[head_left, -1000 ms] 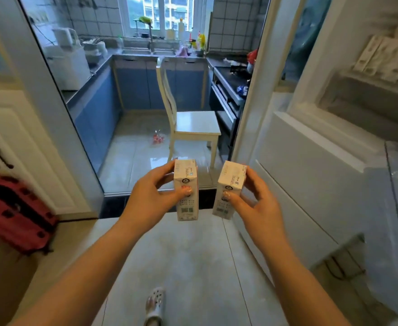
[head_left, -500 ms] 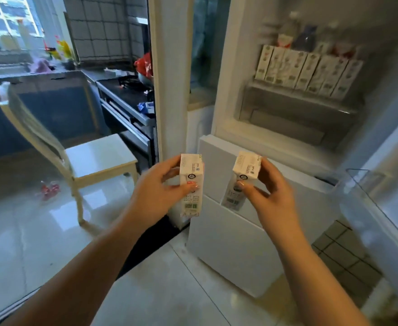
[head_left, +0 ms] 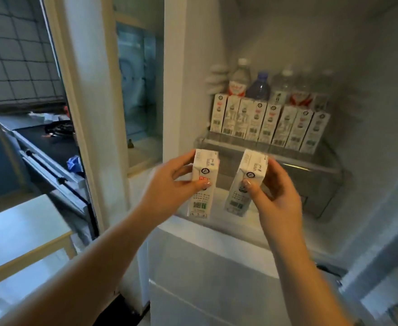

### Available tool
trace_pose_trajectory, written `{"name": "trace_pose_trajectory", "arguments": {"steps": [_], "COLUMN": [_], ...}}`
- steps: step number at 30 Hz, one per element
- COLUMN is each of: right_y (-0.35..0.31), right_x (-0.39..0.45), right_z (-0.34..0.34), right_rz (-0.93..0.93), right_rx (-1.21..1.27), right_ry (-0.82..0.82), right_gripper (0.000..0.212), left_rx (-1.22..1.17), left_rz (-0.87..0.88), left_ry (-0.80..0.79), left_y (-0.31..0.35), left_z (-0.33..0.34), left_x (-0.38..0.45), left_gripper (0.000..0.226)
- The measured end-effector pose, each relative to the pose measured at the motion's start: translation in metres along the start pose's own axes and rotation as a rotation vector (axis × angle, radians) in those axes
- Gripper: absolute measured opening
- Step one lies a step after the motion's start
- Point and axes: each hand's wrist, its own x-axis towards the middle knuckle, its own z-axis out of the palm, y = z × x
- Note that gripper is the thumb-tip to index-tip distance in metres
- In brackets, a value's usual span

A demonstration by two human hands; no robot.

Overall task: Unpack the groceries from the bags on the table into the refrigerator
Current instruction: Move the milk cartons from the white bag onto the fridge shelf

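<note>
Two small cartons are up in front of the open fridge [head_left: 369,114], one in each hand. The left carton [head_left: 202,184] stands nearly upright, thumb across its front and fingers curled round the back, so the left hand [head_left: 169,189] has it firmly pinched. The right carton [head_left: 246,182] leans with its top toward one o'clock; the right hand [head_left: 275,196] grips it the same way, thumb on the printed face and fingers wrapped behind. The two cartons sit side by side with a clear gap between them, neither touching the other nor the fridge. Just beyond them, at about twelve o'clock, runs the clear shelf [head_left: 287,158], and on it stands a tight row of cartons [head_left: 268,125], eight across, faces forward, leaning slightly. Behind that row, further toward twelve, are water bottles [head_left: 260,87], some with red labels, one blue; those at the far right are blurred. Below the hands, at six o'clock, is the white lower door [head_left: 216,278] of the fridge. Off at nine o'clock a white door frame [head_left: 85,114] divides the view, with a dark stove top [head_left: 52,137] past it and a pale chair seat [head_left: 17,236] at eight o'clock.
</note>
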Motion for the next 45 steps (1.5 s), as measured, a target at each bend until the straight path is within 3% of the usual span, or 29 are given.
{"name": "trace_pose_trajectory", "arguments": {"steps": [14, 21, 24, 31, 37, 45], "right_y": [0.023, 0.045, 0.057, 0.078, 0.083, 0.082], "right_x": [0.167, 0.227, 0.238, 0.243, 0.248, 0.252], "right_z": [0.008, 0.018, 0.023, 0.024, 0.022, 0.009], "right_rz": [-0.078, -0.066, -0.048, 0.017, 0.03, 0.093], "right_rx": [-0.004, -0.08, -0.076, -0.062, -0.097, -0.247], "right_ry": [0.138, 0.095, 0.063, 0.054, 0.025, -0.113], "right_gripper": [0.055, 0.049, 0.043, 0.056, 0.05, 0.067], "left_rx": [-0.155, -0.254, -0.271, -0.265, -0.27, -0.278], "left_rz": [0.141, 0.138, 0.104, 0.061, 0.067, 0.074], "left_ry": [-0.015, 0.091, 0.105, 0.076, 0.06, 0.061], "left_y": [-0.027, -0.042, -0.056, -0.079, -0.085, -0.084], "left_z": [0.049, 0.071, 0.08, 0.085, 0.088, 0.086], "left_x": [0.189, 0.239, 0.251, 0.264, 0.271, 0.267], "left_gripper": [0.052, 0.05, 0.05, 0.05, 0.047, 0.045]}}
